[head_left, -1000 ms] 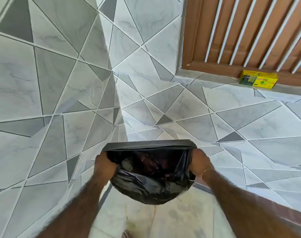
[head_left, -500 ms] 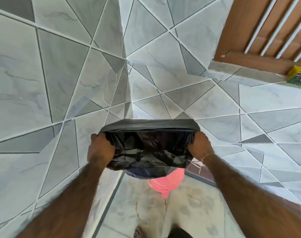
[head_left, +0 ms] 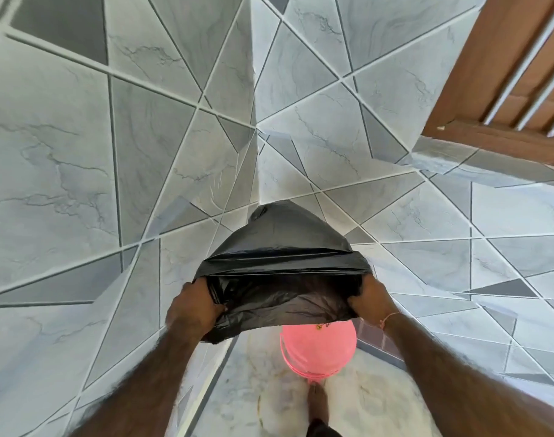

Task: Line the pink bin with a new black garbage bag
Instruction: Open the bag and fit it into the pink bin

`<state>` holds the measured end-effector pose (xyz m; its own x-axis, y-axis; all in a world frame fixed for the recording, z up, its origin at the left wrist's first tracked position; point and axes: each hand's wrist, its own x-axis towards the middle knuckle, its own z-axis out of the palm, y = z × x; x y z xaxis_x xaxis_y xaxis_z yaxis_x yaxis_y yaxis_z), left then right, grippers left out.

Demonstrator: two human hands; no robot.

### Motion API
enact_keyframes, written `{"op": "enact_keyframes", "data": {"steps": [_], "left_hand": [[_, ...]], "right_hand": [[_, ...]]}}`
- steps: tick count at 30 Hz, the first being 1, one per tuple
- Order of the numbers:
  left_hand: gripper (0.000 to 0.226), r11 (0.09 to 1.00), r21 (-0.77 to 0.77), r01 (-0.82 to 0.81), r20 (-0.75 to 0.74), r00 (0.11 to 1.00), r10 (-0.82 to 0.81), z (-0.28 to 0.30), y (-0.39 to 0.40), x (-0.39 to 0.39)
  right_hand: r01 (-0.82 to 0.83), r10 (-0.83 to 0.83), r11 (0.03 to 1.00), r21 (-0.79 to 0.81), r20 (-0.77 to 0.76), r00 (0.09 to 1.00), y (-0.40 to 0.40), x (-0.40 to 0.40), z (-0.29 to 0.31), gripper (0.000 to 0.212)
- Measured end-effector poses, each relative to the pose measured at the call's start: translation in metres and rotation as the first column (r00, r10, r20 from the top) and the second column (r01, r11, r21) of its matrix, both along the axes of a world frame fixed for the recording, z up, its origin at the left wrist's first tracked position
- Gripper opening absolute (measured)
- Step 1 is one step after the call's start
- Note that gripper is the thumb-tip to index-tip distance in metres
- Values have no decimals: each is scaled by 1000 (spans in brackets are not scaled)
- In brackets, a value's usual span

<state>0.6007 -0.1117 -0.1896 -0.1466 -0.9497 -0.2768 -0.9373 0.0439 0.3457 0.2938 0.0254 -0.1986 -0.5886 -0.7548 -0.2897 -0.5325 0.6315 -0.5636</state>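
Black plastic filled the middle of the head view: the garbage bag point(head_left: 282, 272) hung in the air, stretched wide between my two hands, its mouth turned toward me and its closed end puffed up and away toward the tiled wall point(head_left: 80, 171). My left hand point(head_left: 195, 305) was clenched on the left edge of the mouth, fingers curled over the rim and tucked inside, with a crumpled fold of the near lip bunched just under the knuckles. My right hand point(head_left: 372, 299) gripped the right edge in the same way, the fingers point(head_left: 354, 299) buried in the film and the thumb side outward; a thin thread bracelet point(head_left: 389, 318) sat on that wrist. The near lip sagged between both grips. Just below that lip, partly covered by it, stood the pink bin point(head_left: 318, 348) on the pale floor point(head_left: 380, 402), open upward, close to the wall corner. The bag was above the bin and I could not tell whether they touched. A bare foot point(head_left: 316, 400) showed beside the bin's near side. A brown wooden frame point(head_left: 496, 74) crossed the upper right corner.
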Motion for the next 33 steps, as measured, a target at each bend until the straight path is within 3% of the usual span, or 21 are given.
{"op": "enact_keyframes", "data": {"steps": [10,13,17,21,27,33], "left_hand": [[66,1000,-9,-22,14,1000,23,-9,-15,13],[68,999,34,-6,42,999,5,-18,-14,17],[55,990,130,56,118,990,-71,-43,-2,25],[53,966,243,89,194,971,-138,-75,18,26],[78,909,410,76,234,954,-185,-118,37,-10],[58,790,553,265,219,868,-445,-149,27,-79]], "right_hand": [[-115,114,993,-1,93,989,-17,15,8,80],[-206,196,976,68,134,971,-19,24,5,77],[-325,282,914,243,197,939,-9,28,-8,90],[-310,238,878,364,230,944,6,23,-34,85],[-303,162,818,489,309,937,19,11,-84,79],[-307,150,803,510,325,934,16,-21,-130,55]]}}
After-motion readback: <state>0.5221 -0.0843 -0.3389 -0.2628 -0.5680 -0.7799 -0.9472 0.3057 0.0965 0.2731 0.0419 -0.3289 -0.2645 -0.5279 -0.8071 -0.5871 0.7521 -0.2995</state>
